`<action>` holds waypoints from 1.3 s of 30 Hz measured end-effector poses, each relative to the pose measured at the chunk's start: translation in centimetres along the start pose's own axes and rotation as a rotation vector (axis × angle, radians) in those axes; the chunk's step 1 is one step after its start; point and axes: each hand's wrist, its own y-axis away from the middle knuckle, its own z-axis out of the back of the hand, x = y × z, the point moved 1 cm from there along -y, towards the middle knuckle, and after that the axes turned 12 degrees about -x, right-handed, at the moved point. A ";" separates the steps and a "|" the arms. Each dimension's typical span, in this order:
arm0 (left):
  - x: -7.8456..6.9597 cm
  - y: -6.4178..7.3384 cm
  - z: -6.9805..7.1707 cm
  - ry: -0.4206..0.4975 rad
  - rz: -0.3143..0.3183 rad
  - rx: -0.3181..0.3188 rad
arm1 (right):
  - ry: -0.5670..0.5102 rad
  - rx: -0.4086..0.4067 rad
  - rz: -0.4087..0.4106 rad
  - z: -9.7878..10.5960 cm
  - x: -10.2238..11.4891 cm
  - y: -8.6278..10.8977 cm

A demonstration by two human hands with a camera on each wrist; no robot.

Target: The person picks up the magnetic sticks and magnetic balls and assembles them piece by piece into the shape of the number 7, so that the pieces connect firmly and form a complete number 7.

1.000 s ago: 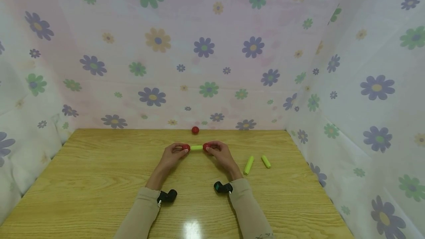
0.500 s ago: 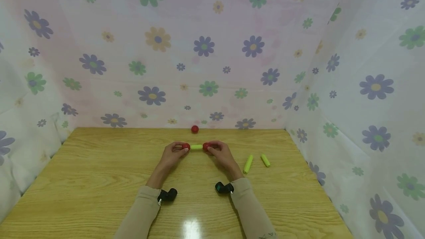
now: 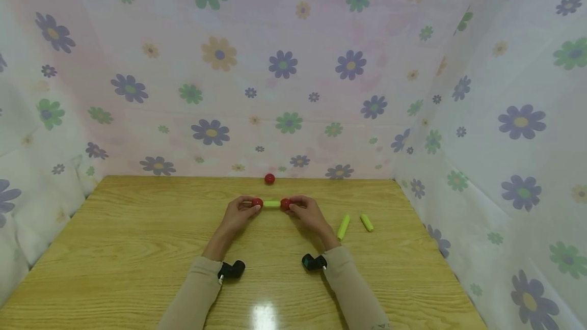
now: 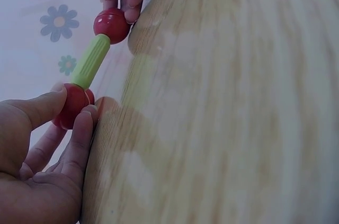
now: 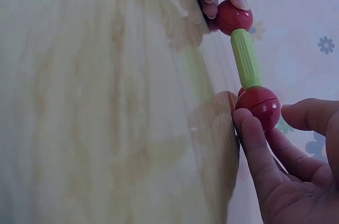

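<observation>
A ribbed yellow-green stick [image 3: 272,204] joins two red balls in a dumbbell shape, held level at the back middle of the table. My left hand [image 3: 238,215] pinches the left red ball [image 3: 258,202] between thumb and fingers. Around the right red ball [image 3: 285,204] curl the fingers of my right hand [image 3: 309,215]. In the right wrist view, that thumb lies close by the ball [image 5: 258,107], with contact unclear. The stick [image 4: 91,62] appears seated in both balls in the left wrist view; its ends are hidden.
Behind the hands, a third red ball [image 3: 269,179] sits near the table's back edge. Right of the right hand lie a longer yellow-green stick [image 3: 343,227] and a shorter one [image 3: 367,222]. Flowered cloth [image 3: 293,90] surrounds the wooden table [image 3: 137,248] at back and sides.
My right wrist and forearm have shifted slightly to the right, and the right thumb has moved a little on its ball. The left hand and the joined pieces stay nearly in place.
</observation>
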 end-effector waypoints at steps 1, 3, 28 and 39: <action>0.0 0.0 0.0 -0.001 -0.001 0.001 | -0.001 0.001 0.002 0.0 0.1 0.1; 0.1 0.0 0.0 0.004 0.002 -0.002 | 0.008 0.001 0.005 0.1 0.2 0.2; 0.3 -0.3 0.0 0.018 -0.023 0.008 | 0.178 -0.029 0.038 5.2 1.8 2.1; 0.2 -0.4 0.1 0.005 -0.035 0.016 | 0.214 -0.097 0.083 9.1 1.6 2.7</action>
